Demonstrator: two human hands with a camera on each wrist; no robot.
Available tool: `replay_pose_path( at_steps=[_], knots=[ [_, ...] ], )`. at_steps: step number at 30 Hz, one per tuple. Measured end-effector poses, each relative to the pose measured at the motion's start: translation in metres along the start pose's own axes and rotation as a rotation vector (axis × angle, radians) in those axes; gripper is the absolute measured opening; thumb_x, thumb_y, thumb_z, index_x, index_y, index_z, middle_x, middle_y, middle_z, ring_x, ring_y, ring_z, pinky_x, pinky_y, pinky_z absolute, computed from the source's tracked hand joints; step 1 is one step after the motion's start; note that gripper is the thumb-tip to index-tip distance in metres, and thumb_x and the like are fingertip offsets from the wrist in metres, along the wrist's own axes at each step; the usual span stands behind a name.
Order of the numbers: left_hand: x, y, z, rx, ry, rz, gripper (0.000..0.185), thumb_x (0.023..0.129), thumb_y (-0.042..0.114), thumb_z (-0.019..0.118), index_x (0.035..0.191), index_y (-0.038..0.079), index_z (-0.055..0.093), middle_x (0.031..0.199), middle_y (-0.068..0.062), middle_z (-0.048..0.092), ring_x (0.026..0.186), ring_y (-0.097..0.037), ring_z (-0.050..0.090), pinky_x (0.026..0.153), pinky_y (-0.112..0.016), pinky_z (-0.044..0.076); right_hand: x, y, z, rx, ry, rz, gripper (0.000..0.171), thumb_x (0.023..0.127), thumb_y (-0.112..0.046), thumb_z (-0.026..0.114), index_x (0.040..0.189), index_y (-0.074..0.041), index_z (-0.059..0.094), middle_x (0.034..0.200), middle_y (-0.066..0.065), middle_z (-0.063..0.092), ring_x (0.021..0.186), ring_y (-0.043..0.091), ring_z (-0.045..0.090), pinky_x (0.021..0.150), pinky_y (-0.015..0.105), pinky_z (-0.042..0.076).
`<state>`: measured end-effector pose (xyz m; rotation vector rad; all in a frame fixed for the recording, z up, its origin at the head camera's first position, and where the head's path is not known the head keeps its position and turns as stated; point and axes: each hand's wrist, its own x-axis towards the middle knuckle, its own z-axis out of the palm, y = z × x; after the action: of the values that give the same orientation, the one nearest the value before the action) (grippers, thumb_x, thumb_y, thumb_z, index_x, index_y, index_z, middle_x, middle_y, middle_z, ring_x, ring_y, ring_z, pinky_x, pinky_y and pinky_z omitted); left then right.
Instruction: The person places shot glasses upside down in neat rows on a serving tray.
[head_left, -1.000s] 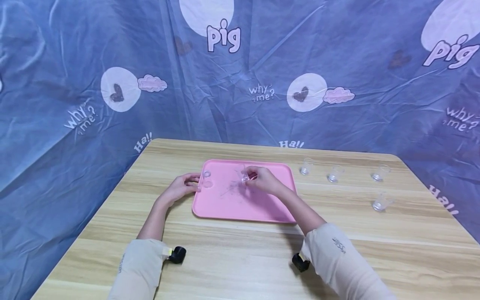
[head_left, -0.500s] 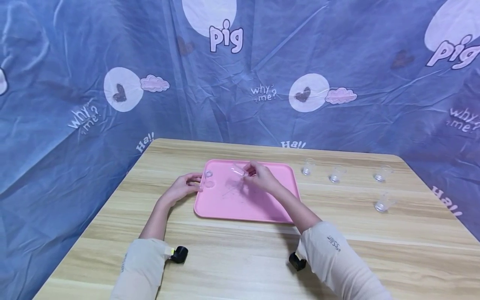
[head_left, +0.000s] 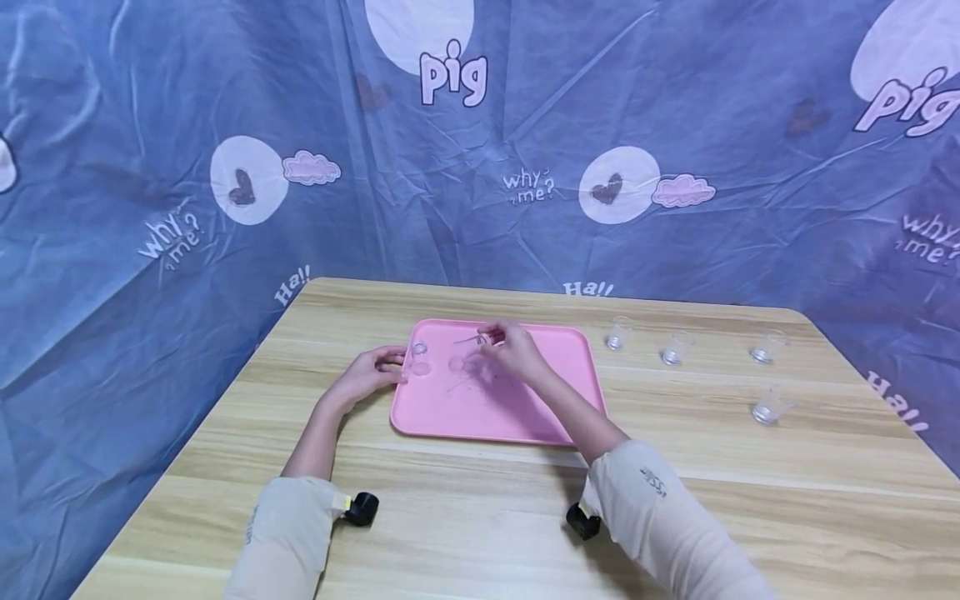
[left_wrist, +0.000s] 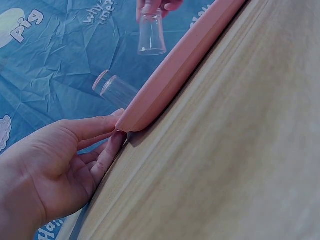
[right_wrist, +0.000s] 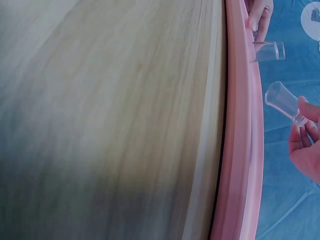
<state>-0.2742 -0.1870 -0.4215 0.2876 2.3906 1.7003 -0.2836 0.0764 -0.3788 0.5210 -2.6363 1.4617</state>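
Pinching a small clear cup [head_left: 471, 339] by its base, the right hand [head_left: 513, 353] is holding it tipped on its side above the far-left part of the pink tray [head_left: 525, 408]; the right wrist view shows the fingers [right_wrist: 306, 131] closed around the narrow bottom end, with the mouth pointing away from the palm. That base grip is leaving the rim free, which would suit setting the cup down mouth-first, though I am judging that only from the tilt.

The left hand [head_left: 369, 373] is resting at the tray's left corner, its thumb lying along the rim and its fingers tucked loosely under the edge. It is probably steadying the tray against sliding on the smooth worktop [head_left: 465, 517].

A second clear cup [head_left: 418, 350] is standing on the tray just beside the left hand's fingertips, near the held one but apart from it. It is placed close to the corner, leaving the rest of the tray open.

Four more clear cups [head_left: 677, 347] are standing on the worktop to the right of the tray, well apart from both hands. A blue printed cloth [head_left: 675, 125] is hanging behind.
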Motion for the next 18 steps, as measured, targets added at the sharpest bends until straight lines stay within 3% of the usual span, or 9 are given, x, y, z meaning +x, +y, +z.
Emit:
replay_pose_path(
  at_steps=[8,18],
  knots=[
    [-0.001,-0.003,0.001,-0.005,0.003,-0.007,0.057,0.081,0.000,0.064,0.133,-0.005,0.042,0.117,-0.021,0.052,0.099,-0.027,0.053,0.079,-0.026,0.049,0.009,-0.002,0.011,0.037,0.054,0.003,0.024,0.076,-0.002,0.072,0.098,0.006,0.066,0.086,0.013,0.064,0.082,0.025,0.059,0.073,0.028,0.050],
    [0.000,0.000,0.000,0.003,-0.001,0.001,0.055,0.082,0.001,0.064,0.133,-0.005,0.043,0.116,-0.021,0.052,0.098,-0.027,0.053,0.078,-0.026,0.049,0.016,-0.009,0.026,0.083,0.004,-0.006,0.024,0.076,-0.002,0.073,0.099,0.004,0.068,0.091,0.011,0.060,0.083,0.023,0.057,0.072,0.026,0.049]
  ],
)
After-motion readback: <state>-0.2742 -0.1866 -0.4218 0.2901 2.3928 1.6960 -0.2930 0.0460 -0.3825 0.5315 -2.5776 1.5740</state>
